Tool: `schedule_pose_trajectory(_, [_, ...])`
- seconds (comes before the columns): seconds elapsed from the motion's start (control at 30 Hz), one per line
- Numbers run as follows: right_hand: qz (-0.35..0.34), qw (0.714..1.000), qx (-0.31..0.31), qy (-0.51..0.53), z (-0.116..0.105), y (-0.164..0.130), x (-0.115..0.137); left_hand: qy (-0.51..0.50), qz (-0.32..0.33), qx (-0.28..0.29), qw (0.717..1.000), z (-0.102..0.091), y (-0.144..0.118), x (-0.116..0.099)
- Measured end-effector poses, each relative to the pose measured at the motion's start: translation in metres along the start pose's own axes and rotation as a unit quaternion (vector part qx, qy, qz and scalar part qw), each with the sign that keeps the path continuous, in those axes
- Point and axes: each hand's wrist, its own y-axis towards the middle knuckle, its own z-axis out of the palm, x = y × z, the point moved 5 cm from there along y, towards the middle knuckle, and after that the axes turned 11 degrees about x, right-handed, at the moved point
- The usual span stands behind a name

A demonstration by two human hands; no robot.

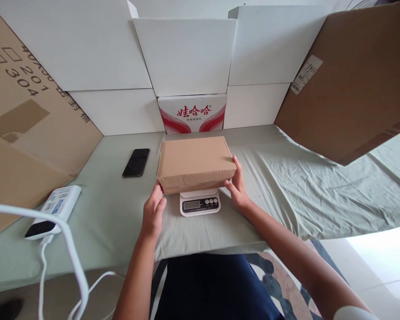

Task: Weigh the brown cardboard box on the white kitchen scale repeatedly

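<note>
cardboard box (pixel 196 162) sits flat on the small white scale (pixel 200 203) at centre frame, overhanging it so only the display shows. left hand (pixel 154 211) and right hand (pixel 238 186) bracket its near corners, fingers loosely open, steadying rather than gripping.

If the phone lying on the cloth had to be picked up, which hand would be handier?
Probably the left hand: the phone lies on its side of the cardboard box, while the right hand is across the box.
</note>
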Motion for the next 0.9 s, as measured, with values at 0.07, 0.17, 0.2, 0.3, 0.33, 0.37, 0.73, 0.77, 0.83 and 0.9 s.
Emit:
schedule_pose_trajectory(0.07, [0.003,1.000,-0.001,0.004,0.000,0.000,0.000,-0.005,0.001,-0.004,1.000,-0.001,0.000,0.001])
schedule_pose_trajectory(0.17, [0.001,1.000,0.000,0.008,-0.001,0.001,-0.001,-0.014,0.009,-0.005,1.000,-0.002,0.000,0.003])
schedule_pose_trajectory(0.2, [0.000,1.000,0.000,0.008,-0.001,0.001,-0.001,-0.017,0.011,-0.005,1.000,-0.002,0.000,0.004])
schedule_pose_trajectory(0.3, [-0.006,1.000,-0.002,0.005,-0.001,0.001,0.000,-0.017,0.011,-0.009,1.000,-0.003,-0.001,0.005])
schedule_pose_trajectory(0.33, [-0.009,1.000,-0.003,0.004,-0.001,0.000,0.001,-0.014,0.010,-0.009,1.000,-0.002,-0.002,0.005])
schedule_pose_trajectory(0.37, [-0.012,1.000,-0.003,0.002,0.000,0.000,0.002,-0.011,0.009,-0.008,1.000,-0.002,-0.002,0.004])
schedule_pose_trajectory(0.73, [0.084,0.950,-0.286,0.090,-0.064,0.015,-0.038,0.030,0.034,-0.112,0.993,-0.032,0.010,0.018])
schedule_pose_trajectory(0.77, [0.097,0.941,-0.304,0.109,-0.071,0.017,-0.044,0.029,0.026,-0.114,0.993,-0.033,0.010,0.022])
schedule_pose_trajectory(0.83, [0.118,0.929,-0.322,0.138,-0.077,0.019,-0.053,0.031,0.015,-0.105,0.994,-0.032,0.011,0.027])
schedule_pose_trajectory(0.9, [0.130,0.924,-0.325,0.155,-0.076,0.019,-0.057,0.032,0.008,-0.090,0.995,-0.029,0.010,0.030])
